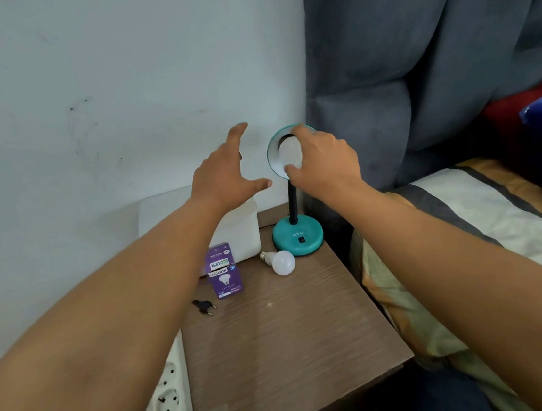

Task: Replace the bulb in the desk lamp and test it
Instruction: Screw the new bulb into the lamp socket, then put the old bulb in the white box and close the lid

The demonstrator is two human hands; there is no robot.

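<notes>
Bulb (pixel 289 152) sits in the teal lamp (pixel 296 236) shade at the table's (pixel 286 331) 12 o'clock corner, right hand (pixel 322 161) closed around it, seemingly to turn it. Left hand (pixel 223 173) hovers spread and empty at its 9 o'clock, likely ready to steady the shade. 1 spare bulb (pixel 282 262) lies beside the base, plug (pixel 203 306) loose on the table.

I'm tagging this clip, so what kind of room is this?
Most likely a bedroom: a small wooden bedside table holding a teal desk lamp stands against a padded grey headboard, next to a bed with striped bedding.
</notes>
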